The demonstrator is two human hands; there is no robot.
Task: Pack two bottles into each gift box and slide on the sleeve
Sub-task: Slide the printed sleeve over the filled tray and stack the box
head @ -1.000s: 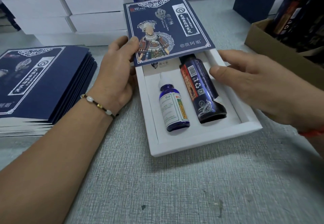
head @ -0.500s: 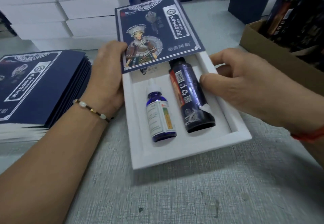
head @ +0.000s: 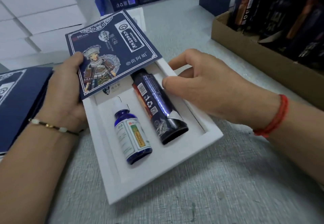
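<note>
Pinching the left edge of the navy sleeve [head: 112, 55], the left hand [head: 64, 92] has its thumb on the printed face and its other fingers curled beneath, while the right hand [head: 206, 87] pinches the right wall of the white gift box [head: 157, 180], thumb on the inside of the wall just beside the dark bottle [head: 157, 106] and the fingers [head: 184, 60] curled over the outside. The sleeve covers only the far end of the box, so the sliding step looks barely begun; both bottles are already seated, the dark one in the right slot and the smaller blue dropper bottle [head: 131, 136] in the left slot, lying side by side with their bases toward the near end. To do this well, the sleeve mouth should be kept square to the box and opened enough to clear both side walls before it is drawn nearer, and the right thumb will likely need to leave the inside wall so the sleeve does not catch on it. The dark bottle's label appears to lift near its base, which might snag. Beyond the hands, on the grey worktop [head: 228, 188], a stack of flat sleeves [head: 22, 101] lies at the left, white boxes [head: 35, 13] are piled at the far left, and a cardboard carton [head: 245, 48] of dark packages sits at the far right.
</note>
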